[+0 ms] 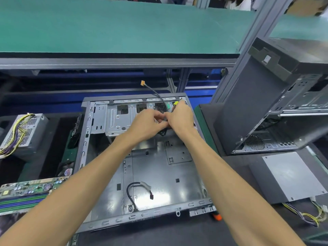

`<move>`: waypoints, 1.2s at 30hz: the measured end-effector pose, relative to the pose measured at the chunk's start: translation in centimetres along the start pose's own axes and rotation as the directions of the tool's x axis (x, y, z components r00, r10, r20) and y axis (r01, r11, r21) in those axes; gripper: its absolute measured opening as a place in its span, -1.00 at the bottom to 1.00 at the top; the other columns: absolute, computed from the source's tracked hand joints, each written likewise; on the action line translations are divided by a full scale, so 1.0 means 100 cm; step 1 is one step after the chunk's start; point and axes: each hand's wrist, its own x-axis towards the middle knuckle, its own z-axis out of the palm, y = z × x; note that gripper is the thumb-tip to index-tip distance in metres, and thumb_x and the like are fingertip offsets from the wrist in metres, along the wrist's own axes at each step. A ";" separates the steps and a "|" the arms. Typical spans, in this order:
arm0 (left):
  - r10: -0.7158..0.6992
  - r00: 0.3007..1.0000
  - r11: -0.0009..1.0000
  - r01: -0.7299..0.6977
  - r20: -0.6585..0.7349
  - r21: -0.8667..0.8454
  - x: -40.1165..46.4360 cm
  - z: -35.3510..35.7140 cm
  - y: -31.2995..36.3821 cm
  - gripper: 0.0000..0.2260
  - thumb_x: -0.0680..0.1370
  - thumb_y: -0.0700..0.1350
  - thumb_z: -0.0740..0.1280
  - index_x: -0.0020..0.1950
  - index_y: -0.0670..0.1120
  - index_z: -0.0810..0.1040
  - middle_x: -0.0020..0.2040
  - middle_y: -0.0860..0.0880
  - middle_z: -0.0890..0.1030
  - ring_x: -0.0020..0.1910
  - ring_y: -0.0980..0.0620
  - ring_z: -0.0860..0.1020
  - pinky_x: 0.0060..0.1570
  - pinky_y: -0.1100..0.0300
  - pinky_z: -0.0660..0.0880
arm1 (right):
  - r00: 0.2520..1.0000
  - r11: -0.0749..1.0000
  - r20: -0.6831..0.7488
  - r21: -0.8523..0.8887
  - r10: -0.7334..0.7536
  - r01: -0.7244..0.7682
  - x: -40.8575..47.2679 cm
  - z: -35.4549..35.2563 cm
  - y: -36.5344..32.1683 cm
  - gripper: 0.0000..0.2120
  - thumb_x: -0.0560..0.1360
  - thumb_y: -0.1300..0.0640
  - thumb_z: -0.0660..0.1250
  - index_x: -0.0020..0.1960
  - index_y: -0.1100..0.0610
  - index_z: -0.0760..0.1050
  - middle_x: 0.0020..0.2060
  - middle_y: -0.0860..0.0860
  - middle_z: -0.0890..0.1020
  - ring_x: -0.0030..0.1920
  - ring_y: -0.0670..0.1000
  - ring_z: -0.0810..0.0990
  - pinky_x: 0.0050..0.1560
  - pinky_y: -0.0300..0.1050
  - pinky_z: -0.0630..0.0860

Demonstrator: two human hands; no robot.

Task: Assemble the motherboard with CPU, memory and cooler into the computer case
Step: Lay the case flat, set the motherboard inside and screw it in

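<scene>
Pinching the cables (164, 119) together, both hands (147, 124) (181, 118) should tuck them clear of the case (159, 171) floor before the motherboard (26, 192) drops in.

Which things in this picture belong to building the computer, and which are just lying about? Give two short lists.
Belong to the job:
open case lying flat
front cables gripped by the left hand and right hand
motherboard, waiting at the left

Lying about:
second case at the right
power supply at the left
power supply at the right
</scene>
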 end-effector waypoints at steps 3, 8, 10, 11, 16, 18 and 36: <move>0.000 1.000 0.999 0.001 -0.022 0.047 -0.005 0.001 -0.004 -0.79 0.51 0.15 0.39 -0.05 0.07 0.73 -0.19 0.09 0.68 -0.18 0.01 0.55 -0.01 0.07 0.49 | 0.992 0.979 -0.061 -0.179 -0.111 0.098 -0.003 0.003 -0.006 -0.76 0.53 0.21 0.38 0.16 0.22 0.45 -0.12 0.11 0.59 -0.06 0.17 0.58 -0.22 -0.07 0.31; 0.018 0.998 0.999 -0.016 -0.053 0.041 -0.012 -0.006 -0.011 -0.91 0.52 -0.08 0.37 -0.08 0.04 0.69 -0.19 0.14 0.58 -0.09 0.00 0.54 0.14 -0.08 0.46 | 0.971 0.912 -0.006 -0.343 -0.239 0.222 -0.004 0.003 -0.013 -0.87 0.49 0.29 0.34 -0.12 0.11 0.43 -0.14 0.11 0.64 -0.14 0.18 0.53 -0.20 -0.06 0.32; -0.003 0.997 0.999 0.006 -0.074 0.039 -0.015 -0.009 -0.017 -0.89 0.53 -0.10 0.35 -0.12 0.05 0.67 -0.17 0.09 0.61 -0.09 0.01 0.55 0.13 -0.07 0.48 | 0.969 0.898 0.038 -0.368 -0.244 0.240 -0.004 0.005 -0.013 -0.85 0.51 0.27 0.35 -0.20 0.11 0.45 -0.25 0.08 0.58 -0.17 0.18 0.53 -0.20 -0.07 0.36; -0.010 0.997 1.000 0.012 -0.077 0.029 -0.015 -0.011 -0.019 -0.88 0.53 -0.11 0.35 -0.13 0.05 0.67 -0.16 0.07 0.62 -0.09 0.02 0.56 0.13 -0.06 0.49 | 0.970 0.895 0.066 -0.376 -0.234 0.242 -0.004 0.005 -0.013 -0.83 0.52 0.25 0.35 -0.23 0.11 0.46 -0.29 0.06 0.55 -0.19 0.17 0.52 -0.20 -0.07 0.37; 0.019 0.999 0.999 -0.018 -0.051 0.028 -0.017 -0.014 -0.027 -0.88 0.55 -0.11 0.35 -0.09 0.03 0.69 -0.10 0.01 0.59 -0.04 0.00 0.53 0.15 -0.06 0.46 | 0.932 0.898 0.311 -0.331 -0.187 0.291 0.004 -0.002 -0.012 -0.70 0.59 0.17 0.26 -0.32 0.16 0.36 -0.41 0.05 0.40 -0.24 0.18 0.46 -0.26 -0.11 0.34; 0.022 0.999 0.999 -0.020 -0.036 0.044 -0.017 -0.015 -0.029 -0.85 0.57 -0.09 0.32 -0.09 0.09 0.66 -0.10 0.03 0.55 0.00 -0.02 0.49 0.18 -0.09 0.42 | 0.905 0.909 0.393 -0.296 -0.166 0.295 0.002 -0.005 -0.014 -0.67 0.61 0.16 0.17 -0.33 0.15 0.34 -0.38 0.05 0.43 -0.27 0.15 0.44 -0.34 -0.10 0.31; 0.034 0.999 0.999 -0.034 -0.015 -0.008 -0.028 -0.022 -0.036 -0.84 0.59 -0.13 0.29 -0.06 0.02 0.67 0.03 0.02 0.58 0.16 0.00 0.46 0.29 -0.10 0.36 | 0.959 0.999 0.280 -0.033 0.050 -0.042 -0.014 -0.007 -0.022 -0.87 0.51 0.23 0.29 -0.17 0.21 0.58 -0.36 0.05 0.57 -0.36 0.06 0.50 -0.38 -0.17 0.46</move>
